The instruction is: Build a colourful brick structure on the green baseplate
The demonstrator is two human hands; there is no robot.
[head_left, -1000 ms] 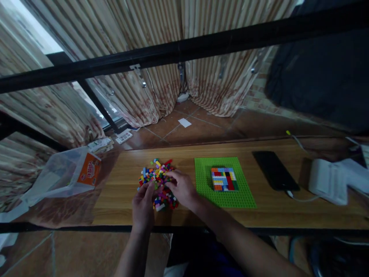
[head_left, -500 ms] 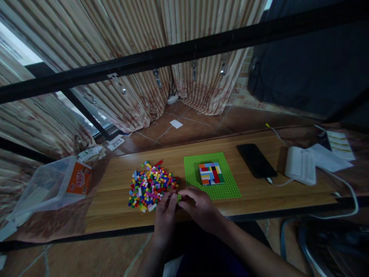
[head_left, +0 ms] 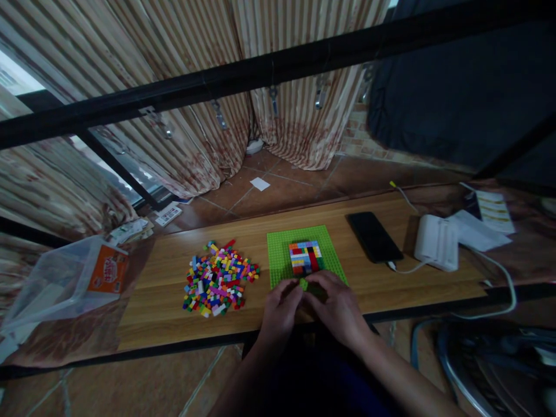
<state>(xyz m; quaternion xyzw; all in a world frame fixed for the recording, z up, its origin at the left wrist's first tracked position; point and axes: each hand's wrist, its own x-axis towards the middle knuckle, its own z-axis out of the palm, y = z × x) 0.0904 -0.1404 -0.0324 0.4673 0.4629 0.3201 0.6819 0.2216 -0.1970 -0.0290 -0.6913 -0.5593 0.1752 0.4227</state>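
Note:
A small lime-green toy brick [head_left: 303, 284] is pinched between my two hands at the near edge of the green baseplate [head_left: 278, 250]. My left hand [head_left: 280, 307] grips it from the left, fingers closed. On the other side my right hand [head_left: 337, 304] holds it with thumb and fingers, partly covering the plate's near corner. Just beyond the fingers, a low block of multicoloured bricks [head_left: 304, 256] stands on the baseplate; its near right part is hidden by my right hand. To the left lies a heap of loose toy bricks [head_left: 219, 281].
Right of the baseplate, a black phone [head_left: 374, 236] is cabled to a white box-shaped device [head_left: 436, 242] beside some papers [head_left: 480, 230]. A clear plastic bin [head_left: 65, 284] with an orange label is at the far left. The wooden board [head_left: 152, 301] has a dark front edge.
Both hands have moved right, from beside the brick heap to the baseplate's near edge, carrying the lime-green brick. The whole view has shifted slightly.

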